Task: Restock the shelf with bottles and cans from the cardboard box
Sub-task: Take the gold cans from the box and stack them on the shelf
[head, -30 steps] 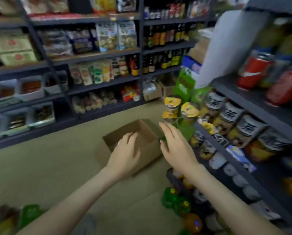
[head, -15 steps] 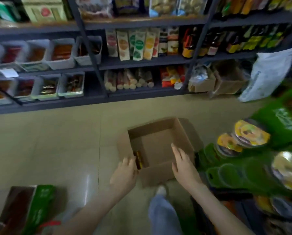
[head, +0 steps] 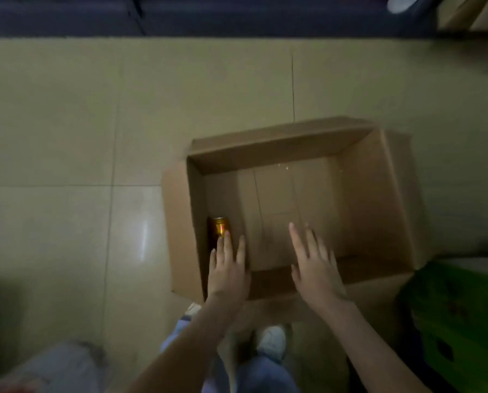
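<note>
Nearest: left hand (head: 228, 269), fingers spread, empty, reaching over the near wall of the cardboard box (head: 376, 205) toward the can (head: 219, 228). Right hand (head: 316, 268), likewise spread and empty, over the box floor. Can: one, gold, against the left wall near the near-left corner. Beyond: tiled floor (head: 66, 137). Risk: can wedged against the wall may slip from a shallow fingertip hold.

Both hands reaching down, palms lowered

The left hand (head: 228, 268) stretches forward with fingers straight and close together, empty. The right hand (head: 316, 268) reaches alongside it, fingers spread and flat, holding nothing. Both bare forearms extend from below
</note>
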